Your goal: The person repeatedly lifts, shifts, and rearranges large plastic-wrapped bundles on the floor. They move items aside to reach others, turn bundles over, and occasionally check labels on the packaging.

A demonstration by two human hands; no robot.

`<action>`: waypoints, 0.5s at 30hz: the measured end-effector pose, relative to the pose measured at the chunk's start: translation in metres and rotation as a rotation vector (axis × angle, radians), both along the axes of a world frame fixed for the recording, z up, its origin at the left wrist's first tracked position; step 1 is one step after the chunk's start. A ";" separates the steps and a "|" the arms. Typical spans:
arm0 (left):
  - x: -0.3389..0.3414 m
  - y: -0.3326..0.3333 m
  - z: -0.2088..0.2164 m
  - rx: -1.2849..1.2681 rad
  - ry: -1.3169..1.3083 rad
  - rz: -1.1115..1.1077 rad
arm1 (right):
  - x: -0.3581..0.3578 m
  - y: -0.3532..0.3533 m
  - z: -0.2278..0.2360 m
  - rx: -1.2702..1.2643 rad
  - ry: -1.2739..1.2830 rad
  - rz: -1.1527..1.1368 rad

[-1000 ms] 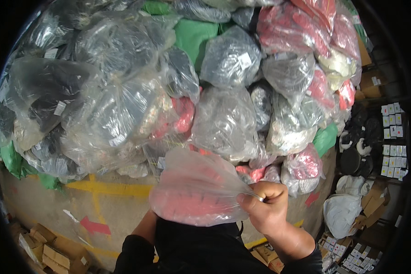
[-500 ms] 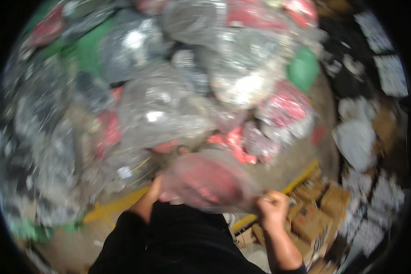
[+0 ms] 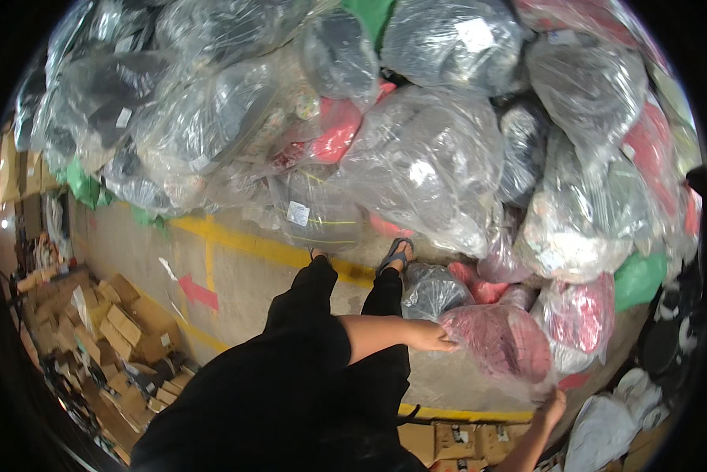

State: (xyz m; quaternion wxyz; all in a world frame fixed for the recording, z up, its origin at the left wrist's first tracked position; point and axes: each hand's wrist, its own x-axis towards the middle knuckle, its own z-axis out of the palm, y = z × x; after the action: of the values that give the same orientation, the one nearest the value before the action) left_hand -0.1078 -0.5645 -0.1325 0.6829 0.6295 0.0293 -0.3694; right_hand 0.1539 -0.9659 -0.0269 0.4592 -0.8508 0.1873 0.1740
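Observation:
Between my two hands is a clear plastic bag (image 3: pixel 511 346) with red contents, held out to my right above the floor. My left hand (image 3: pixel 432 337) pinches its left edge. At the opposite, lower right corner, my right hand (image 3: pixel 554 405) is closed on the plastic. Just beyond the bag lie smaller bags: a clear one with dark contents (image 3: pixel 434 291), a red one (image 3: pixel 479 282) and a clear one with pink and white contents (image 3: pixel 578 315).
A high heap of filled plastic bags (image 3: pixel 424 165) spans the far side. Yellow lines (image 3: pixel 243 244) and a red arrow (image 3: pixel 198 292) mark the concrete floor. Cardboard boxes (image 3: pixel 133 330) are piled at left, with more boxes (image 3: pixel 456 440) near right. White sacks (image 3: pixel 609 425) lie at right.
My view has turned, and the red bag now appears farther right, out beside my body near the small bags. Both hands still hold it, with my left arm reaching across.

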 end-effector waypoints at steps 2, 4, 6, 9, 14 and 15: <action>-0.042 0.028 0.000 0.020 0.044 0.305 | -0.006 0.004 -0.084 -0.102 0.099 -0.009; -0.103 0.072 -0.005 0.149 0.144 0.587 | -0.010 0.013 -0.147 -0.380 0.011 -0.044; -0.181 0.124 -0.005 0.523 0.356 0.707 | -0.005 0.017 -0.177 -0.657 -0.014 0.110; -0.283 0.181 -0.010 0.755 0.666 0.868 | 0.003 0.016 -0.183 -0.682 -0.069 0.263; -0.336 0.214 -0.021 1.003 0.567 0.815 | -0.019 0.049 -0.170 -1.139 -0.037 0.510; -0.328 0.227 -0.018 1.151 0.322 0.787 | -0.033 0.070 -0.173 -1.178 -0.116 0.509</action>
State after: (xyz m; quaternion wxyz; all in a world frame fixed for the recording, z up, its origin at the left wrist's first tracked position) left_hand -0.4357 -0.3374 -0.1506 0.3124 0.7702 0.5450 -0.1100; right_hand 0.1211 -0.8958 -0.1995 -0.1312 -0.9862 0.0188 0.0992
